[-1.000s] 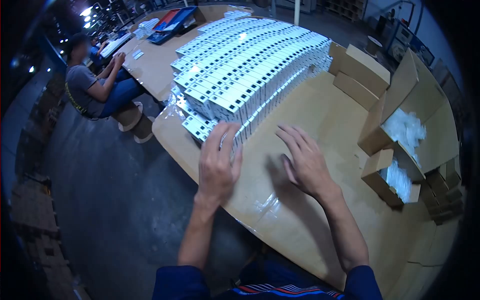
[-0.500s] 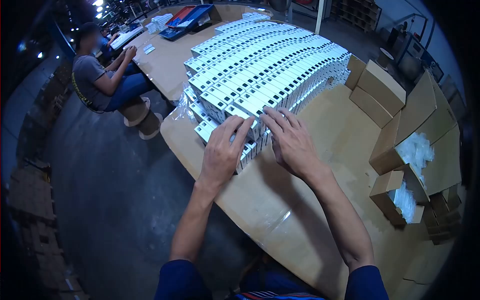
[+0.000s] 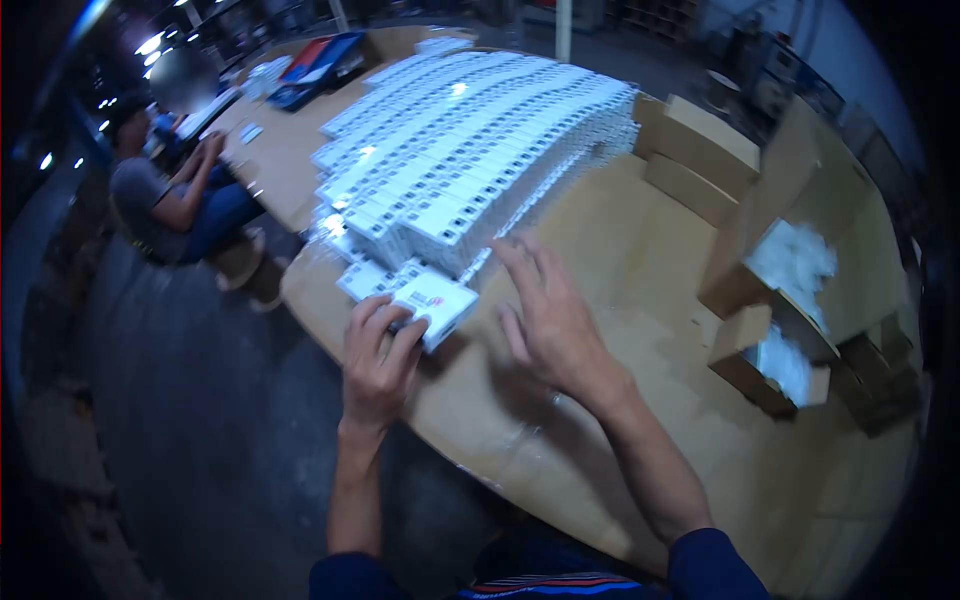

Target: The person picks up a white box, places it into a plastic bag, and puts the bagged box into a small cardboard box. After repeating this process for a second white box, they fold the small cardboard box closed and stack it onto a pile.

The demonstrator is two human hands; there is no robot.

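Observation:
Many small white boxes stand in tight rows, forming a large stack on the brown-covered table. At the near end of the stack, my left hand grips a flat white box with dark and red print on its face, tilted toward me. Its thumb and fingers close on the box's near edge. To the right, my right hand is raised over the table with its fingers spread and nothing in it. Its fingertips are close to the stack's near right edge, apart from the held box.
Open cartons with clear plastic pieces stand at the right of the table. A smaller carton sits nearer. Blue and red trays lie at the far left. A seated person is beyond the table's left edge.
My left hand has drawn a white box from the near end of the stack toward me. My right hand has come off the boxes and opened. The view has shifted and blurred.

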